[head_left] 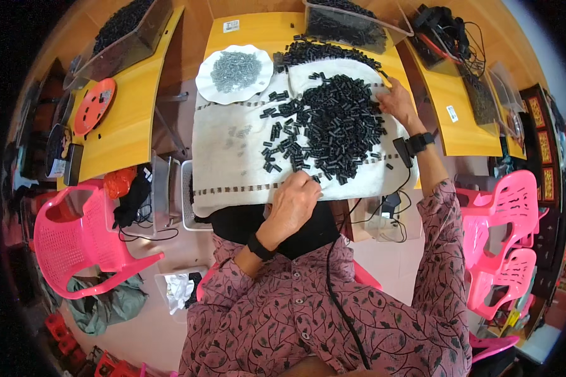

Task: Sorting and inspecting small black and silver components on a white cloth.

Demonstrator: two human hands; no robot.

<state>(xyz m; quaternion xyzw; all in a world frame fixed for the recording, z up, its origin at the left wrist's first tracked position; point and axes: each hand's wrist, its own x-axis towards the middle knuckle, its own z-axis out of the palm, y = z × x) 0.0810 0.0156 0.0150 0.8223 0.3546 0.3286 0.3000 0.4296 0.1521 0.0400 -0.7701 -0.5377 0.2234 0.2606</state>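
A loose heap of short black plastic tubes (pixel 341 122) covers the right half of a white towel (pixel 223 169) on the yellow table. Single tubes lie scattered along the heap's left side. My left hand (pixel 294 202) is at the towel's front edge, fingers bent and pressed together beside the nearest tubes; whatever its fingertips hold is hidden. At the heap's right side, my right hand (pixel 396 103) is closed on the towel's edge. Back left on the towel stands a white scalloped plate (pixel 203 83) holding many small clear pieces (pixel 236 70). A few similar clear pieces lie on the cloth in front of it.
More black tubes lie behind the towel, before a clear plastic bin (pixel 352 31). Yellow side tables flank mine; the left one (pixel 129 135) bears an orange plate (pixel 95 107). Pink chairs (pixel 75 239) stand on both sides. A black cable (pixel 330 276) runs down my front.
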